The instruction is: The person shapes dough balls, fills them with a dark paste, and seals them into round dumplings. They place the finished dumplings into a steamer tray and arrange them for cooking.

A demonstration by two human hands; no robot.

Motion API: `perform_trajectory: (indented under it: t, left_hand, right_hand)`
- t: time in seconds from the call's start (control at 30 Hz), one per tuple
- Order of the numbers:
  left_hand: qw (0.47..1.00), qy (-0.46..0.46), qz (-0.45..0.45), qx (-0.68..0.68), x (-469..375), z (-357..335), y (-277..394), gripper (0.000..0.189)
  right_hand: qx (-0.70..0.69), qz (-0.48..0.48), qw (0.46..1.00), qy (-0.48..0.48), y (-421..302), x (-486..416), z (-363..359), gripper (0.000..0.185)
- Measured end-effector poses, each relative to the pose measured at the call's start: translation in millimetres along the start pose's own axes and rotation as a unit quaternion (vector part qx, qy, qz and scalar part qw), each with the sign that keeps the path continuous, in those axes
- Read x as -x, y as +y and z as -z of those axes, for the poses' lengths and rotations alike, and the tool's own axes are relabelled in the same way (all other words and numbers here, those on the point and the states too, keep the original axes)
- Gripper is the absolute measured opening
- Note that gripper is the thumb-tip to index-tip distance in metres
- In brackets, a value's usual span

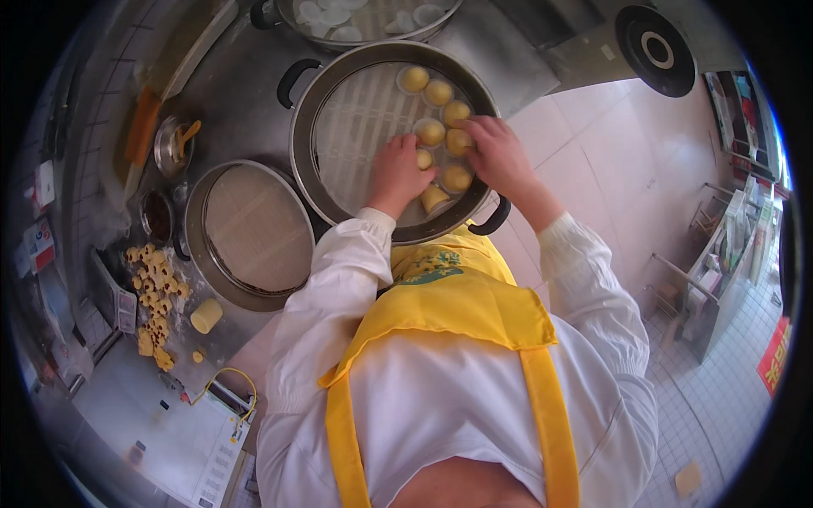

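Observation:
In front of me a round metal steamer pan point(343, 114) with black handles holds several yellow dough balls point(456, 178) on paper liners, grouped at its right side. My left hand point(401, 171) is inside the pan, its fingers around a small dough ball point(424, 159); whether it grips the ball is hard to tell. Below that hand a cone-shaped yellow dough piece point(434, 198) leans on its liner. My right hand point(498, 152) reaches over the right rim, fingertips touching a dough ball point(458, 142).
A second steamer pan point(254, 228) stands at the left. Near it are a bowl of dark filling point(156, 216), a metal bowl point(171, 146), small dough pieces point(155, 286) and a dough cylinder point(206, 315). Another pan point(375, 44) with liners stands beyond; a black pan point(654, 51) is upper right.

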State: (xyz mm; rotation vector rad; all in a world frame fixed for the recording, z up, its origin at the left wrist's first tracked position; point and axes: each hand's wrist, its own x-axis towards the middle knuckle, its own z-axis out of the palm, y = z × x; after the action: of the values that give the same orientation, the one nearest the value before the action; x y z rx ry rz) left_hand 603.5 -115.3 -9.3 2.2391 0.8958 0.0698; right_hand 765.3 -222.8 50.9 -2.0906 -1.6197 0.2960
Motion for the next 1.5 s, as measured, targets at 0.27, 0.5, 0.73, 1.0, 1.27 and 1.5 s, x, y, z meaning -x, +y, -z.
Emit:
perform_trajectory:
  t: [0.27,0.5,0.73,1.0,1.27,1.5]
  left_hand:
    - [0.991,0.063,0.055,-0.104,1,28,-39,0.048]
    - [0.984,0.147,0.061,-0.075,-30,58,-78,0.056]
    - [0.995,0.093,-0.011,-0.046,-4,63,-42,0.055]
    - [0.982,-0.149,0.113,-0.013,40,-11,18,0.06]
    - [0.993,0.022,0.072,0.088,55,4,6,0.056]
    - [0.989,0.093,0.077,0.082,42,18,-38,0.06]
  right_hand:
    - [0.2,0.169,0.942,-0.209,-13,-70,-68,0.027]
    - [0.17,0.152,0.967,-0.115,-39,-139,-109,0.029]
    - [0.031,0.084,0.993,-0.08,-21,-92,-51,0.035]
    - [-0.005,0.04,0.976,-0.213,0,-13,-6,0.033]
    - [0.064,0.05,0.956,-0.282,-7,12,-19,0.047]
    - [0.032,0.09,0.983,-0.157,-19,6,-32,0.038]
